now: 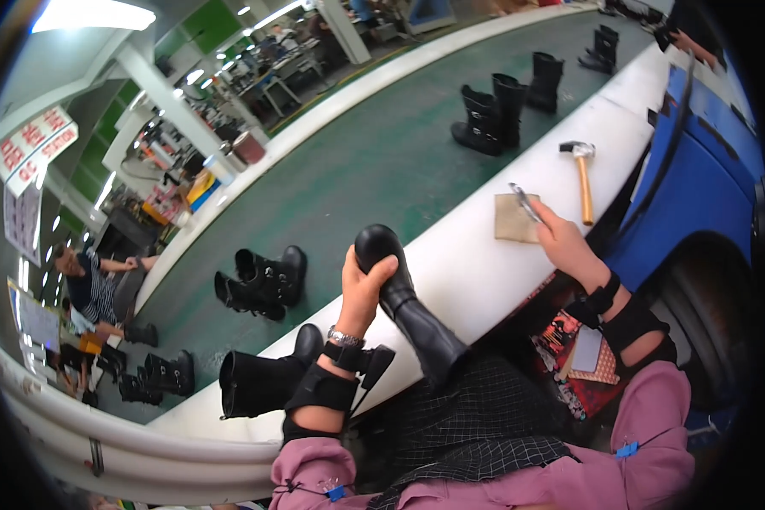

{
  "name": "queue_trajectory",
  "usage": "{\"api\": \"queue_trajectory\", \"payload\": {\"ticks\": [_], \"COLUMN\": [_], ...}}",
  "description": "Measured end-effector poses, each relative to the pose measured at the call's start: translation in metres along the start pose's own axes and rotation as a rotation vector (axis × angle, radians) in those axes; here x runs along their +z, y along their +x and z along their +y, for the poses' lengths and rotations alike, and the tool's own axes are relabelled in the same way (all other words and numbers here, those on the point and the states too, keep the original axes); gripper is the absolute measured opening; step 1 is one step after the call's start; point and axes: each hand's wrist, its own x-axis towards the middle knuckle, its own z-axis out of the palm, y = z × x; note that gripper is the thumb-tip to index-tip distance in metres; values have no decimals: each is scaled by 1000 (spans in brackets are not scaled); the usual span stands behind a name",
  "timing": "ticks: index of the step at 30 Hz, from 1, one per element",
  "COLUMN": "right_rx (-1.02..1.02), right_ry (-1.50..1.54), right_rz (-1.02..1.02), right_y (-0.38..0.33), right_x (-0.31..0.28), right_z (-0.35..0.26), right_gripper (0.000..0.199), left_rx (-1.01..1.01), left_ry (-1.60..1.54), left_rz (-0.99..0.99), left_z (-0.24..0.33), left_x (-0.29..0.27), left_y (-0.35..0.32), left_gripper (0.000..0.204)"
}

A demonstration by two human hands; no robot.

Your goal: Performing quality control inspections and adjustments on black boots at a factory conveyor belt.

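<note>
My left hand is wrapped round the toe end of a black boot, thumb across its top. The boot is tilted, its shaft pointing down toward my lap. In my right hand is a slim, shiny metal hand tool, its exact kind unclear. The tool is over a beige square pad on the white ledge. A hammer with a wooden handle lies right of that hand. Another black boot lies on the ledge beside my left forearm, which partly covers it.
A green conveyor belt runs beyond the ledge, carrying black buckled boots and more boots farther right. A blue machine stands at my right. A seated person is at far left; another person's hand shows at upper right.
</note>
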Motion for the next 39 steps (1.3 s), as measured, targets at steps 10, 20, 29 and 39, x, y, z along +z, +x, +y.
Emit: {"api": "queue_trajectory", "payload": {"ticks": [10,20,29,39], "right_rx": [-282,-539,-445,-301], "right_ry": [-568,423,157,-72], "right_rz": [52,-334,99,138], "right_y": [-8,13,19,6], "right_x": [10,155,172,98], "right_z": [-13,-167,-228,-220], "right_gripper": [42,102,60,51], "left_rx": [-420,-500,-387,-830], "left_ry": [-1128,-1103,-1185,-446], "left_rz": [249,131,179,-511], "left_z": [-57,-69,-69,-46], "left_x": [-64,-59,-56,-36], "left_y": [25,13,-10,-28], "left_gripper": [32,51,42,76]}}
